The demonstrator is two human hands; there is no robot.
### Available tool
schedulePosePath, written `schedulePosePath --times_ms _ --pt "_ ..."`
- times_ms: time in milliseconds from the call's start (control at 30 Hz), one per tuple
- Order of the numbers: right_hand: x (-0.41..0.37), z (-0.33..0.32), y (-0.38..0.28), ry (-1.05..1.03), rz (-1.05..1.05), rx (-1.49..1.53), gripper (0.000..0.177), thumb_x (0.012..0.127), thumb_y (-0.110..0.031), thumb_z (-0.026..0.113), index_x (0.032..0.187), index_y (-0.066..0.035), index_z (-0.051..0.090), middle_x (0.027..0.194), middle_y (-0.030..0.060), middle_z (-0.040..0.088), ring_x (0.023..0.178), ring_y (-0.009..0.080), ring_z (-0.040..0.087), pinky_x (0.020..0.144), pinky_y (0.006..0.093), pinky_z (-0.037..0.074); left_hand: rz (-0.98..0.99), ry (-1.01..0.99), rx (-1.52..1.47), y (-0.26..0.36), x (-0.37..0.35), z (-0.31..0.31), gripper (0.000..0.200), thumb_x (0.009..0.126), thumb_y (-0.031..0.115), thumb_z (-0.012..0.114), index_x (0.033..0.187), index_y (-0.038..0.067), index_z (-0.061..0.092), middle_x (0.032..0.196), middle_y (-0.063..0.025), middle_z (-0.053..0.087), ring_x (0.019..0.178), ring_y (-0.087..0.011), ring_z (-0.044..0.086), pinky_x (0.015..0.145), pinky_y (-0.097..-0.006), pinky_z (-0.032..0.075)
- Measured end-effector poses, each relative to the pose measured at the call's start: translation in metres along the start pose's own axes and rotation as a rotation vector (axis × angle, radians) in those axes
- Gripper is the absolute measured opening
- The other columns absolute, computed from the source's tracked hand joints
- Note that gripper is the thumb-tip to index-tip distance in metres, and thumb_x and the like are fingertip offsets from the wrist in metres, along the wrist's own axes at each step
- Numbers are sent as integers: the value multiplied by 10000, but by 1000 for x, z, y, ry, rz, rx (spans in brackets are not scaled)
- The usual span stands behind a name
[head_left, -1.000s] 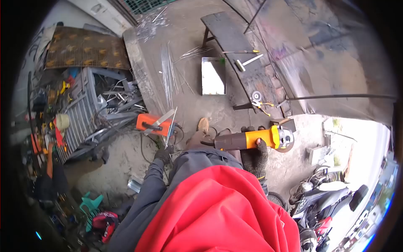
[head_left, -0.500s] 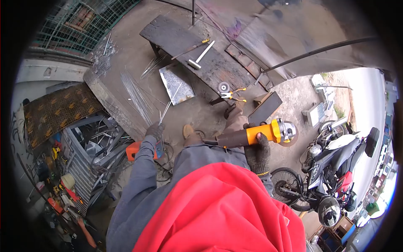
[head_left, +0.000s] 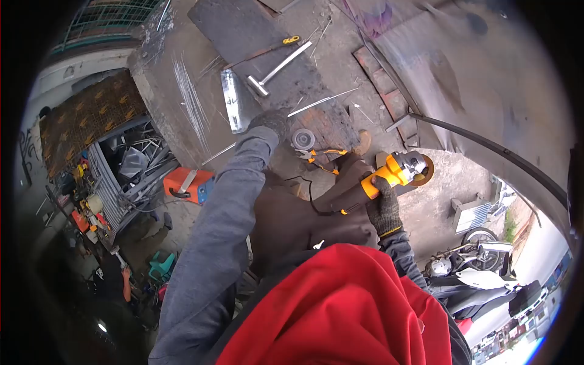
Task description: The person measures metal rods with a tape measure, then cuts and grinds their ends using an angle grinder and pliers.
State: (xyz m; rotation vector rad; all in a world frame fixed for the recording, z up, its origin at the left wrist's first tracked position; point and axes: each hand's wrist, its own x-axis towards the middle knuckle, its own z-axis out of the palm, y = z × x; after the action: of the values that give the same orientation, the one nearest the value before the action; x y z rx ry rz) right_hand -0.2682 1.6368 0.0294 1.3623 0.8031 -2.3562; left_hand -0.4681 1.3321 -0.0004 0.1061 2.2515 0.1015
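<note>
My gloved left hand (head_left: 271,123) is closed over the near side of the dark bench (head_left: 222,27), gripping thin metal rods (head_left: 322,102) that stick out on both sides. My gloved right hand (head_left: 384,210) is wrapped around the yellow body of an angle grinder (head_left: 389,174), its disc facing right, away from the bench. Beside my left hand, a loose grinding disc (head_left: 303,139) and yellow-handled pliers (head_left: 325,153) lie at the bench's near end. Farther up the bench rest a hammer (head_left: 281,67) and a long tool with a yellow handle (head_left: 258,53).
A bent sheet of metal (head_left: 231,100) leans by the bench. An orange machine (head_left: 188,184) stands on the floor at left, near a scrap-filled metal bin (head_left: 137,161). Another person (head_left: 112,277) is at lower left. A motorcycle (head_left: 468,267) stands at right.
My left hand has moved up and right to the bench with the rods, which now point across it. The grinder has tilted up slightly. My view has shifted closer to the bench.
</note>
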Motion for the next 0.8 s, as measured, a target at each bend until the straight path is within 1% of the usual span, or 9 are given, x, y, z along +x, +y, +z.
schedulePosePath --times_ms 100,267,367,433,500,567,633,767,800 --pt "58 -19 -17 22 84 11 382 815 -130 750 1134 -59 553 993 71 630 953 227 648 883 382 555 -13 -20 24 31 31 -13 489 1014 410 448 1409 132 520 1327 -176 621 1192 -390 610 1024 -508 471" --pt "139 -51 -21 -73 39 2 507 808 -123 734 1255 -62 503 1081 129 650 1005 290 650 969 451 529 10 7 102 27 121 37 441 990 331 478 1388 149 536 1318 -176 625 1178 -391 620 1012 -516 480" --pt "175 -66 -26 -352 4 -29 581 804 -122 745 1293 -57 438 1045 181 669 1014 339 658 958 474 535 106 155 22 21 154 74 437 973 336 514 1349 119 565 1269 -189 646 1132 -402 640 982 -523 496" --pt "188 -67 -33 -376 38 -4 674 773 -141 794 1308 -81 388 1029 189 673 1014 354 660 938 482 543 299 526 -31 4 172 119 433 956 359 579 1291 86 608 1205 -198 670 1074 -400 663 934 -506 524" --pt "204 -68 -41 -456 15 -42 673 764 -155 807 1288 -89 390 1034 189 668 998 359 659 918 483 553 248 552 -29 5 162 126 445 943 370 612 1280 79 616 1190 -196 676 1060 -386 672 919 -488 533" --pt "220 -65 -42 -504 -140 -58 645 769 -191 810 1261 -92 404 1008 190 660 946 363 660 882 500 559 190 578 -27 9 158 130 459 930 382 644 1269 72 624 1175 -193 683 1046 -371 680 905 -470 542" --pt "232 -69 -43 -544 -204 -48 641 770 -199 809 1257 -93 407 1003 191 658 938 362 659 878 502 558 199 728 -179 11 158 141 476 918 388 675 1279 83 619 1181 -183 685 1037 -344 691 886 -446 549" --pt "239 -81 -42 -636 -162 47 633 772 -216 808 1251 -93 412 993 191 653 923 359 657 870 506 556 254 844 -321 10 154 143 505 929 420 659 1311 95 601 1193 -176 685 1042 -336 692 906 -456 539" --pt "239 -86 -38 -652 -149 76 631 773 -220 808 1249 -94 413 991 191 652 919 358 657 868 507 555 235 785 -362 12 153 143 505 933 436 651 1312 105 602 1191 -168 686 1051 -339 686 916 -458 534"
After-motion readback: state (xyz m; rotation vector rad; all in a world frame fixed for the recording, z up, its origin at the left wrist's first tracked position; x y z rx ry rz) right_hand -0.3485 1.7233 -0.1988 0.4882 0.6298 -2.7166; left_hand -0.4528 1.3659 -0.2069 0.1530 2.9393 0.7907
